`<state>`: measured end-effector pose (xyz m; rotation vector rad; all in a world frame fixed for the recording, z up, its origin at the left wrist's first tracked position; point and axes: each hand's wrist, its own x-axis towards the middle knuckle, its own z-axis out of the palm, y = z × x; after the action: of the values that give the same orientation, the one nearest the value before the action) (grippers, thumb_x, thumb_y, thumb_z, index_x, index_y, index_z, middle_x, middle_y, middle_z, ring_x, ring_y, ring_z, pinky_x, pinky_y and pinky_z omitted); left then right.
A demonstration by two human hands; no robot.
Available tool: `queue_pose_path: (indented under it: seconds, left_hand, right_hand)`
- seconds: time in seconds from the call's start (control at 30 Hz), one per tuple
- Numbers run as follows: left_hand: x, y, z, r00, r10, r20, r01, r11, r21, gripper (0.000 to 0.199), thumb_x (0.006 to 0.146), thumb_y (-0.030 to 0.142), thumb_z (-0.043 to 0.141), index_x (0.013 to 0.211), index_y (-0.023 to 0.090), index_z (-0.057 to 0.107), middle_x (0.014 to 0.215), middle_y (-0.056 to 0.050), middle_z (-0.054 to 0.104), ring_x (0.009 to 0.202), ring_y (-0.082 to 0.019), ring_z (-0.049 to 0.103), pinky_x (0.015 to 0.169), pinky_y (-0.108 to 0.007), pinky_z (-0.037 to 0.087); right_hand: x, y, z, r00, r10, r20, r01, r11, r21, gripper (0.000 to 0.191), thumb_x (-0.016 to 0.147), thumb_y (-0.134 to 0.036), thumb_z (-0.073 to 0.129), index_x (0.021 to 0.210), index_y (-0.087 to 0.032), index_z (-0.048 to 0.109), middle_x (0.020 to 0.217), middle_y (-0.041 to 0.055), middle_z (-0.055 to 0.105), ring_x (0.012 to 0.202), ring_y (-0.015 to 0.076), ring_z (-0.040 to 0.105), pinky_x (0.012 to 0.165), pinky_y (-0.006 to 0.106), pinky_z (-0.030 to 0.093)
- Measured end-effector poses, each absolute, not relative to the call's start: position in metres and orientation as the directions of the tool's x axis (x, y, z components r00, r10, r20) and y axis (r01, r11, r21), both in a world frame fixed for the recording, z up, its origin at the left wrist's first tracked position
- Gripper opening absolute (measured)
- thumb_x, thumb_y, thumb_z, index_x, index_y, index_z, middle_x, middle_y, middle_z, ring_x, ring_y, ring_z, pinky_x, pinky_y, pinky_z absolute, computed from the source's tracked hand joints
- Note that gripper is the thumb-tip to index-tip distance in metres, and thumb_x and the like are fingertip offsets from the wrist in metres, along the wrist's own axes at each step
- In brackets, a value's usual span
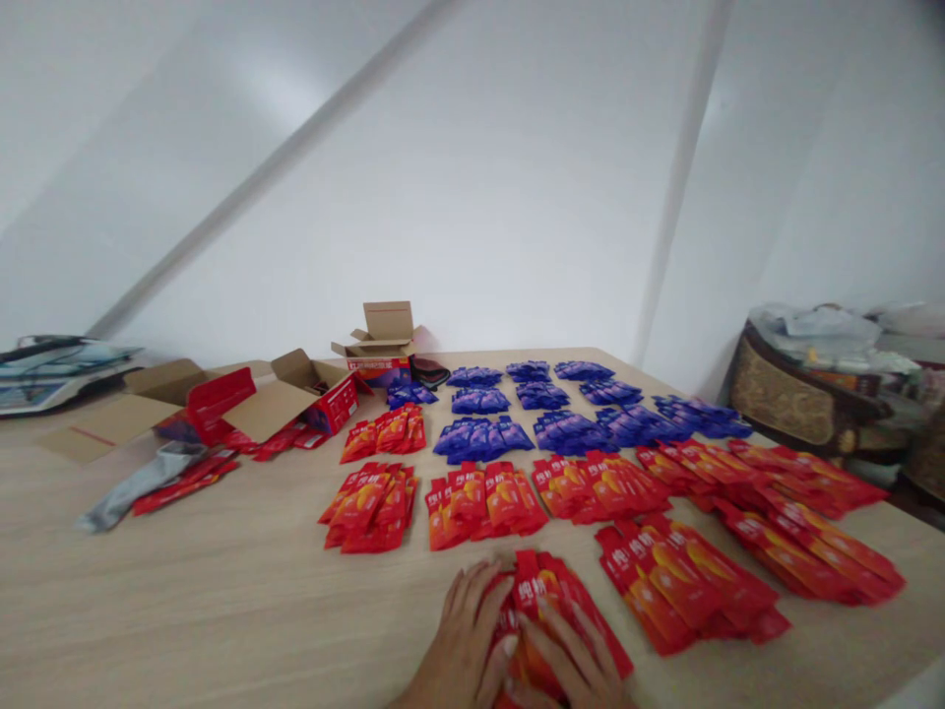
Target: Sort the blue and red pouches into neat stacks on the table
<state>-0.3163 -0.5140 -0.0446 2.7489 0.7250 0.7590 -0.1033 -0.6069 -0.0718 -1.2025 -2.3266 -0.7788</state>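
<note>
A fanned pile of red sachets (542,581) with orange pictures and white lettering lies flat at the front of the table. My left hand (465,630) rests on the pile's left edge, fingers stretched out and close together. Over the front of the same sachets lies my right hand (572,655), its fingers spread; neither hand lifts a sachet. Part of the pile is hidden beneath my fingers. Just to the right is another fanned group of red sachets (686,581), and behind my hands sits a further red group (483,502).
Several more red groups and rows of purple sachets (483,436) cover the table's middle and right. Open cartons (332,394) stand at the back left, near a grey cloth-like item (144,483). A patterned chair (783,384) with bags stands beyond the right edge.
</note>
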Motion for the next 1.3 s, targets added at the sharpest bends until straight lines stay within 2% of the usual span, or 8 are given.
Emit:
queue_pose_path:
  seconds: [0.1,0.23,0.53,0.7,0.87,1.07,1.2,1.3]
  left_hand:
    - [-0.322,-0.526,-0.042,0.707,0.617,0.346,0.444,-0.768,0.461,0.049,0.098,0.029,0.032,0.146,0.025,0.025,0.150,-0.010,0.031,0.139,-0.022,0.027,0.113,-0.047,0.033]
    - [-0.318,-0.529,-0.037,0.742,0.608,0.282,0.405,-0.742,0.534,0.048,0.098,0.032,0.032,0.145,0.022,0.027,0.151,-0.011,0.024,0.141,-0.022,0.021,0.115,-0.047,0.029]
    - [-0.319,-0.531,-0.033,0.752,0.568,0.335,0.433,-0.809,0.398,0.055,0.097,0.038,0.034,0.148,0.021,0.019,0.153,-0.014,0.020,0.143,-0.027,0.016,0.113,-0.054,0.027]
    - [-0.324,-0.550,-0.020,0.879,0.391,0.272,0.319,-0.907,0.273,0.107,0.070,0.074,0.054,0.150,0.016,0.013,0.154,-0.019,0.015,0.142,-0.040,0.009,0.111,-0.063,0.015]
    - [-0.321,-0.550,-0.026,0.892,0.422,0.166,0.365,-0.885,0.288,0.091,0.079,0.065,0.053,0.149,0.018,0.019,0.154,-0.019,0.020,0.142,-0.038,0.010,0.111,-0.062,0.016]
    - [-0.326,-0.552,-0.029,0.891,0.431,0.144,0.374,-0.876,0.306,0.095,0.077,0.068,0.052,0.150,0.019,0.016,0.153,-0.019,0.021,0.141,-0.041,0.013,0.109,-0.063,0.020]
    - [-0.346,-0.530,-0.009,0.823,0.465,0.327,0.385,-0.879,0.281,0.093,0.077,0.068,0.053,0.149,0.022,0.016,0.152,-0.017,0.025,0.141,-0.036,0.017,0.112,-0.060,0.018]
    - [-0.385,-0.478,0.008,0.562,0.621,0.546,0.547,-0.774,0.318,0.062,0.092,0.048,0.042,0.146,0.023,0.023,0.150,-0.014,0.030,0.140,-0.027,0.025,0.112,-0.051,0.025]
  right_hand:
    - [-0.106,-0.622,-0.050,-0.542,0.721,0.432,0.832,0.534,0.150,0.076,0.079,-0.053,0.065,0.144,-0.041,0.028,0.147,0.0048,0.039,0.127,0.0328,0.046,0.105,0.056,0.034]
    - [-0.110,-0.631,-0.038,-0.469,0.838,0.279,0.863,0.502,-0.055,0.070,0.081,-0.053,0.063,0.142,-0.044,0.030,0.152,0.0024,0.029,0.134,0.0350,0.033,0.107,0.062,0.024]
    - [-0.109,-0.634,-0.023,-0.480,0.855,0.197,0.847,0.510,-0.150,0.069,0.085,-0.056,0.054,0.146,-0.038,0.026,0.153,0.0043,0.026,0.138,0.0340,0.025,0.108,0.061,0.025]
    - [-0.094,-0.627,-0.018,-0.294,0.921,0.258,0.916,0.348,-0.198,0.058,0.094,-0.047,0.042,0.147,-0.027,0.029,0.154,0.0055,0.022,0.142,0.0293,0.016,0.113,0.055,0.021]
    - [-0.088,-0.619,-0.026,-0.254,0.945,0.205,0.928,0.298,-0.222,0.050,0.096,-0.045,0.040,0.144,-0.033,0.033,0.155,-0.0003,0.019,0.144,0.0285,0.010,0.113,0.054,0.022]
    - [-0.080,-0.620,-0.048,-0.321,0.879,0.352,0.920,0.377,-0.103,0.059,0.091,-0.045,0.047,0.146,-0.034,0.027,0.154,0.0009,0.024,0.140,0.0312,0.023,0.107,0.050,0.033]
    - [-0.061,-0.612,-0.070,-0.400,0.730,0.554,0.879,0.476,0.008,0.070,0.086,-0.046,0.050,0.148,-0.032,0.023,0.149,0.0034,0.035,0.131,0.0320,0.041,0.103,0.047,0.038]
    - [-0.051,-0.607,-0.078,-0.341,0.703,0.624,0.894,0.447,-0.016,0.066,0.087,-0.042,0.044,0.149,-0.033,0.022,0.145,0.0015,0.043,0.123,0.0314,0.049,0.094,0.044,0.046]
